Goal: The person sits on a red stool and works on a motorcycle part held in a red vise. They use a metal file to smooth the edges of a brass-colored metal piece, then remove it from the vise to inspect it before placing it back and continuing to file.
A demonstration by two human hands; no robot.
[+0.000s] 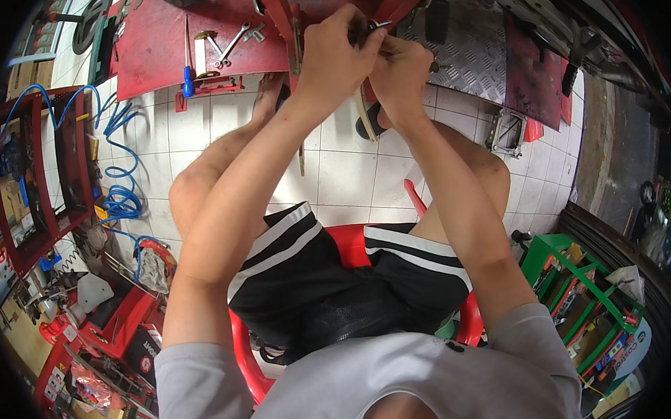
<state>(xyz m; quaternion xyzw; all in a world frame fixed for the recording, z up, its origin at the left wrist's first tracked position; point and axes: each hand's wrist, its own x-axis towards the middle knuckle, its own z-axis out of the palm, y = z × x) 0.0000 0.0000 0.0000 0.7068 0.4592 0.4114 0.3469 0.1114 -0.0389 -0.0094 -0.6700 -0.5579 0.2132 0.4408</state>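
My left hand (pixel 335 54) and my right hand (pixel 404 65) are close together at the upper middle, fingers closed round a small dark metal piece (pixel 374 27) at a red metal stand (pixel 284 19). The piece is largely hidden by my fingers, so I cannot tell what it is. A pale, narrow strip (pixel 365 121) hangs below my hands. Left of them, on a red worktop (pixel 149 56), lie a blue-handled screwdriver (pixel 188 81), two wrenches (pixel 232 44) and small metal parts (pixel 254 32).
A checker-plate platform (pixel 457 66) stands right of my hands, a metal jack (pixel 507 132) below it. At left are a red rack (pixel 67 223) and a coiled blue hose (pixel 121 171); a green tool cart (pixel 551 266) is at lower right. I sit on a red chair (pixel 349 243).
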